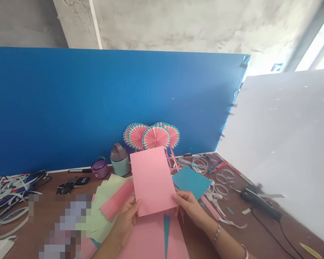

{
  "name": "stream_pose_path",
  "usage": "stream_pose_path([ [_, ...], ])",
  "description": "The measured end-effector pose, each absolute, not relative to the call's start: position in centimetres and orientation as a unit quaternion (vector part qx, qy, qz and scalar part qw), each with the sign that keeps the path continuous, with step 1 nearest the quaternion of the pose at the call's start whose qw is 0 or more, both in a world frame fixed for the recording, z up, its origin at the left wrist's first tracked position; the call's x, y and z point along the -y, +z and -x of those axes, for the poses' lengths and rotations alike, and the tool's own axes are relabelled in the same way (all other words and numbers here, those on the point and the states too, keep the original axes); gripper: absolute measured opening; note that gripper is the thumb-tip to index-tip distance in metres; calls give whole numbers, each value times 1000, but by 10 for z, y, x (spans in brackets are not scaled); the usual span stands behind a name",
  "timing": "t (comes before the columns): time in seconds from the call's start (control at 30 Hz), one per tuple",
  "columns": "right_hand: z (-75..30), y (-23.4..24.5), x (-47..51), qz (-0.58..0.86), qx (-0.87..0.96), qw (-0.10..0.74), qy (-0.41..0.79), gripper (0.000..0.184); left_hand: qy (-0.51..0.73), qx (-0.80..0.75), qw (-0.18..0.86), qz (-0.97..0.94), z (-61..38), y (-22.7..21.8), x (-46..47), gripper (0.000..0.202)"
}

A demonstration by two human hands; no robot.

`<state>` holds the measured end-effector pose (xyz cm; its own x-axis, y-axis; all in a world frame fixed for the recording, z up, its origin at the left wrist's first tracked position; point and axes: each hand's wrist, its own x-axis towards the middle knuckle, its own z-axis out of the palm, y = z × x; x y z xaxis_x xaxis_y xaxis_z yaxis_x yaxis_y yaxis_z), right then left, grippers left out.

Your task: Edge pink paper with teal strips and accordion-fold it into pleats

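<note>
Both my hands hold up a flat pink paper sheet (152, 181) over the brown table (261, 233). My left hand (126, 217) pinches its lower left corner, fingers closed on the edge. My right hand (187, 205) grips the lower right corner; a bracelet sits on that wrist. Under the sheet lie more pink paper (148, 239) and a thin blue strip (166, 232). A pleated pink strip (117, 199) rests on light green sheets (104, 207) just left of my left hand. A blue paper sheet (191, 181) lies just behind my right hand.
Three pleated pink paper fans (152, 136) lean on the blue board (97, 104). Near them stand a grey-green container (119, 160) and a purple tape measure (99, 168). A black glue gun (259, 203) and cord lie right, beside a white board (286, 144). Paper strips (8, 201) clutter the left.
</note>
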<state>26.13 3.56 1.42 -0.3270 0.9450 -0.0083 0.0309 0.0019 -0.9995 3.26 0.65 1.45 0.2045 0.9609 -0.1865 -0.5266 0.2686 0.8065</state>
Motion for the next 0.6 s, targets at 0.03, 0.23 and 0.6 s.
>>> stream_pose_path([
  [0.03,-261,15,-36,417,572,411,575,48,516,-354,715,-312,-33,14,-6,41],
  [0.23,-261,17,-37,414,530,445,591,45,478,-356,714,-368,-33,13,-6,44],
  [0.6,-266,19,-40,440,544,436,566,49,393,-521,590,-475,-29,1,-13,47],
])
